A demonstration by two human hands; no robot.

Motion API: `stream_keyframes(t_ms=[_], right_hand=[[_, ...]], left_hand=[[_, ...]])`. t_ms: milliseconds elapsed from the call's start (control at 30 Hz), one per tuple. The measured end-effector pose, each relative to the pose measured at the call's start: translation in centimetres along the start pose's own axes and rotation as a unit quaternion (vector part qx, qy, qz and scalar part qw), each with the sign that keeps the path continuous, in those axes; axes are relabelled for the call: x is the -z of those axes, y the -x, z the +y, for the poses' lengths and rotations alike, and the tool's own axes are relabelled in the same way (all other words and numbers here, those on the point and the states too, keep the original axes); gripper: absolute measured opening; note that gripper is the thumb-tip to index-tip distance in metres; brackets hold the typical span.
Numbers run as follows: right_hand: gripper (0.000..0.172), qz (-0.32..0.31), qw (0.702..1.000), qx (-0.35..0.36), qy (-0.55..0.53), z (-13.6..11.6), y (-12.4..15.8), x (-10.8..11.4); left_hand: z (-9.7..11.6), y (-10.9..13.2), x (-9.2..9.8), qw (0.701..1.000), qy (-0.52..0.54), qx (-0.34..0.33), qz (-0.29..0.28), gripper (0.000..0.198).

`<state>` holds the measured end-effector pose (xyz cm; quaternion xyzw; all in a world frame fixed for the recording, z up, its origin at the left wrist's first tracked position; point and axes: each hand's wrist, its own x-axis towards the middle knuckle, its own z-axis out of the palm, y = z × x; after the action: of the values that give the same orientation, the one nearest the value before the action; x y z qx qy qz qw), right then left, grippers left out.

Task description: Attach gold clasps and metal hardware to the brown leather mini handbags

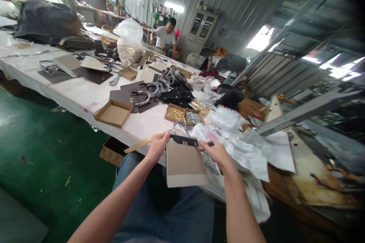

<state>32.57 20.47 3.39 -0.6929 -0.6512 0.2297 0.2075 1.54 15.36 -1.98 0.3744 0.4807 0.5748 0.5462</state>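
Note:
A beige panel with a black strip along its top edge hangs over my lap at the table's front edge. My left hand pinches its upper left corner. My right hand grips the upper right end by the black strip. A plastic-wrapped handle loop rises behind the strip. Just beyond stand a box of gold-coloured small parts and a box of silver ones. The panel hides part of the table edge.
An empty cardboard tray lies at the left. Behind are dark panels with wrapped handles and a bag of parts. Clear plastic bags crowd the right. A person sits across the table; another is far left.

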Motion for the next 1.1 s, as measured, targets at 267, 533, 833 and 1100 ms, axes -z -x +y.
stream_keyframes(t_ms=[267, 533, 833, 1100], right_hand=[[0.051, -0.059, 0.98, -0.074, -0.173, -1.1, 0.3, -1.4], [0.049, -0.056, 0.975, 0.031, -0.212, -4.3, -1.0, -3.9], [0.033, -0.027, 0.988, 0.113, -0.103, -4.3, -2.1, -9.3], [0.035, -0.065, 0.984, 0.114, -0.117, -4.2, -2.1, -8.7]], left_hand=[[1.6, 1.4, 2.4, 0.999, 0.01, 0.045, -0.015, 0.072], [3.5, 1.2, 7.1, 0.992, 0.053, 0.112, -0.026, 0.067], [3.8, 1.3, 11.3, 0.988, -0.124, 0.093, 0.0, 0.062], [2.0, -1.1, 10.7, 0.988, -0.149, 0.025, 0.022, 0.053]])
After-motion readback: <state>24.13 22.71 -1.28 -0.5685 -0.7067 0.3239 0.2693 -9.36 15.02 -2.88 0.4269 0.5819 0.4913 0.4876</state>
